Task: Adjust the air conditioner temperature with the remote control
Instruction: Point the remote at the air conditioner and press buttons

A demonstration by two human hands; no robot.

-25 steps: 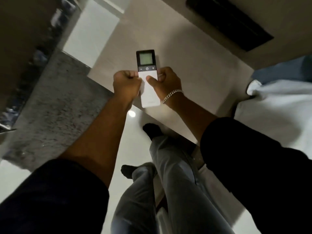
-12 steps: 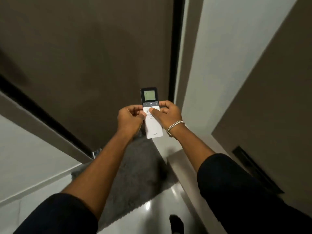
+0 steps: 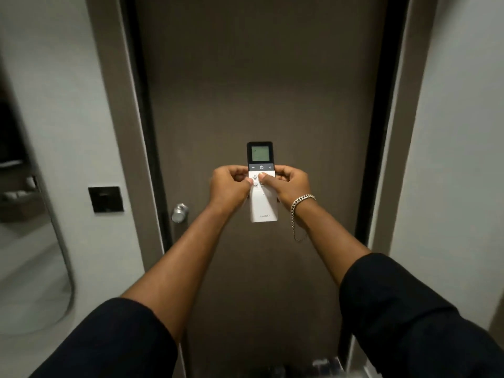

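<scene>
The view swings up and level now: half a second ago the door (image 3: 259,91) ran tilted across the picture with grey floor and a dark foot below, a second ago the floor, the legs and a bed edge filled it. Here the brown door stands square ahead, and floor and legs are gone from sight.

The remote control (image 3: 261,184) sits dead centre, upright, screen end up, held out at arm's length in front of the door. It keeps its place between the two hands, as it did in both earlier pictures.

Left hand (image 3: 230,188) has its grip closed on the remote's left edge, thumb tip lying on the white face. Right hand (image 3: 289,186) closes its grip on the right edge, and its thumb (image 3: 263,178) presses down among the round buttons just below the dark strip; a second ago that thumb lay on a plain white face with no buttons showing.

Count it up: one remote, one lit screen (image 3: 259,154), three marks on the strip: minus, power, plus. Two hands, two bare forearms, two dark sleeves. One chain bracelet (image 3: 300,203) on the right wrist, a loose end dangling. One round silver door knob (image 3: 179,212) at the left edge of the door, one dark square wall plate (image 3: 105,199) left of the frame.
</scene>
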